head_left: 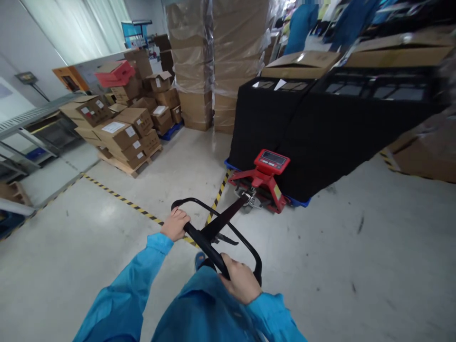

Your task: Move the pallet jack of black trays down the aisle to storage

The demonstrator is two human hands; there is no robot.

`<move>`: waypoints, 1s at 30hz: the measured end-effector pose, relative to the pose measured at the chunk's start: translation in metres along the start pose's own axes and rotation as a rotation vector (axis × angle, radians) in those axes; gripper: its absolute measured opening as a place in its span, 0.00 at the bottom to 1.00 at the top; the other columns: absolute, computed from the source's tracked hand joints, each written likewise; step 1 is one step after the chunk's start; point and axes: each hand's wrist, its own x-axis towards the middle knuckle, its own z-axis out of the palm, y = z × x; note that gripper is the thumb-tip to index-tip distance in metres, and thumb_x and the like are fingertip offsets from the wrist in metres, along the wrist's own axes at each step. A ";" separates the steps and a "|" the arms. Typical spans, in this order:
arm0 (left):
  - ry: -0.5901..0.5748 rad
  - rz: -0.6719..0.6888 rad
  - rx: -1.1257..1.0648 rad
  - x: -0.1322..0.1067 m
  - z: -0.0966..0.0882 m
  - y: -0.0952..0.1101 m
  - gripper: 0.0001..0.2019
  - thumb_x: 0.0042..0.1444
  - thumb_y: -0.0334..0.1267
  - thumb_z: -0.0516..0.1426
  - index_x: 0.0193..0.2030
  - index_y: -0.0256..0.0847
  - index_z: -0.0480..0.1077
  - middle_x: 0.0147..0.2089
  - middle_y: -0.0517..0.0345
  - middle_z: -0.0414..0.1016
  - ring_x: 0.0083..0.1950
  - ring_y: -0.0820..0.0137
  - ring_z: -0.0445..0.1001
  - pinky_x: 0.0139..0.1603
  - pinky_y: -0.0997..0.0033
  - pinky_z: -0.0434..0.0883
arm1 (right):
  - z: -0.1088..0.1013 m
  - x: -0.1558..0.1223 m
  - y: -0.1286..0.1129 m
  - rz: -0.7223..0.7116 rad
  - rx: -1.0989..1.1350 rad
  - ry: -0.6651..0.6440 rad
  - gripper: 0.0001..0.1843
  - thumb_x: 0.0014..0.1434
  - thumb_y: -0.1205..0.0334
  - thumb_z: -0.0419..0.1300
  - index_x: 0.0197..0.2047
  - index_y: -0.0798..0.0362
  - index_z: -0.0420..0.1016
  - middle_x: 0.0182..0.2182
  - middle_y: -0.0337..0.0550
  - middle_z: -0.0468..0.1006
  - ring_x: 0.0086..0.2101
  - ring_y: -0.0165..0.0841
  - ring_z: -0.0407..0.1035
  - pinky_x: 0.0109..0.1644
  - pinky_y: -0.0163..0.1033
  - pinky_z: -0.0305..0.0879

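1. Left hand (175, 224) closed firmly around the black loop handle (213, 240) of a red hand pallet truck (261, 183), near the handle's upper end; fingers wrapped tight, leaving no wide gap.
2. Right hand (239, 279) likewise shut around the crossbar at the lower end of the handle, the two hands set well apart along it, blue sleeves (126, 294) reaching in from the bottom of the frame.
3. The truck stands at centre, its shaft slanting up from the red head toward the hands. A digital weighing display (272, 160) sits on top of the head.
4. Just beyond the head, a tall black-covered load (302, 133) rests on a blue pallet (298, 200), with flattened cardboard cartons (301, 64) on top.
5. Yellow-and-black hazard tape (135, 205) runs across the grey floor beneath the handle.
6. At upper left, brown cartons (123, 135) sit stacked on a wooden pallet (130, 166); a red box (114, 73) lies higher up. A shrink-wrapped carton tower (213, 61) rises at top centre.
7. Two blurred co-workers in blue coats (301, 26) stand at the top right.
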 end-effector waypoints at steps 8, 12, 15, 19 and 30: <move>-0.051 -0.043 -0.025 -0.098 0.024 0.000 0.18 0.49 0.24 0.53 0.47 0.35 0.71 0.48 0.46 0.71 0.58 0.58 0.65 0.72 0.53 0.47 | 0.075 -0.035 -0.029 -0.062 0.044 -0.012 0.30 0.53 0.66 0.57 0.60 0.58 0.62 0.43 0.52 0.78 0.44 0.45 0.73 0.45 0.40 0.63; -0.078 -0.028 -0.040 -0.146 0.037 0.010 0.18 0.52 0.26 0.53 0.50 0.35 0.70 0.51 0.46 0.70 0.59 0.58 0.64 0.72 0.53 0.47 | 0.122 -0.058 -0.027 -0.085 0.054 0.033 0.33 0.52 0.65 0.56 0.62 0.54 0.59 0.46 0.52 0.77 0.46 0.44 0.73 0.45 0.38 0.64; -0.119 0.007 -0.037 -0.183 0.041 0.022 0.17 0.53 0.28 0.53 0.51 0.35 0.69 0.52 0.45 0.70 0.59 0.57 0.64 0.70 0.51 0.49 | 0.150 -0.086 -0.023 -0.093 0.083 0.057 0.33 0.54 0.62 0.54 0.64 0.50 0.58 0.48 0.51 0.76 0.46 0.44 0.73 0.43 0.38 0.65; -0.174 0.081 -0.061 -0.223 0.037 0.036 0.16 0.54 0.30 0.54 0.50 0.36 0.70 0.51 0.45 0.71 0.57 0.56 0.65 0.67 0.49 0.54 | 0.168 -0.127 -0.029 -0.069 0.081 0.095 0.28 0.55 0.61 0.53 0.60 0.48 0.63 0.44 0.49 0.78 0.42 0.44 0.74 0.39 0.37 0.63; 0.352 0.413 -0.077 -0.289 0.016 0.006 0.22 0.42 0.28 0.56 0.45 0.50 0.73 0.41 0.60 0.78 0.42 0.62 0.76 0.45 0.61 0.74 | 0.119 -0.221 -0.072 -0.223 0.027 0.248 0.26 0.48 0.63 0.55 0.53 0.50 0.69 0.42 0.46 0.78 0.37 0.41 0.73 0.42 0.40 0.65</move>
